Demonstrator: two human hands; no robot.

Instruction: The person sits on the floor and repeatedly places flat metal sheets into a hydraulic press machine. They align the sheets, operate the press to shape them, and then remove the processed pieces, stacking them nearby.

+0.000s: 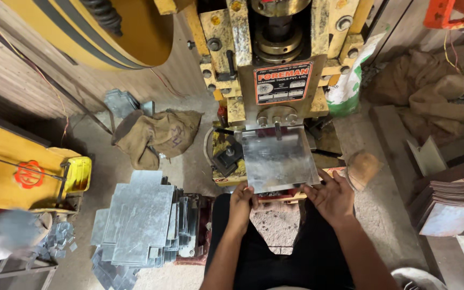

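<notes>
A flat grey metal sheet (279, 160) is held at the centre of the frame, under the yellow press machine (275, 64) that fills the upper middle. The sheet's near edge is gripped at its lower left corner by the left hand (241, 203), fingers closed over the rim, and at its lower right corner by the right hand (331, 196), whose fingers are spread along the edge and pressed against it. Both hands are thus closed on the sheet rather than released.

The sheet is seen lying nearly flat, its far edge pushed against the tooling below the ram, its near edge toward the person's lap. It is close to square; the slightly longer axis appears to run from the lower part of the frame up toward the machine, with a faint tilt to the right.

As to progress, the sheet appears seated in place but not yet let go, so the pressing itself is judged undone. A stack of blank sheets (143, 223) is seen at lower left, beside a burlap sack (157, 135); curved brown plates (455, 198) are piled at the right edge.
</notes>
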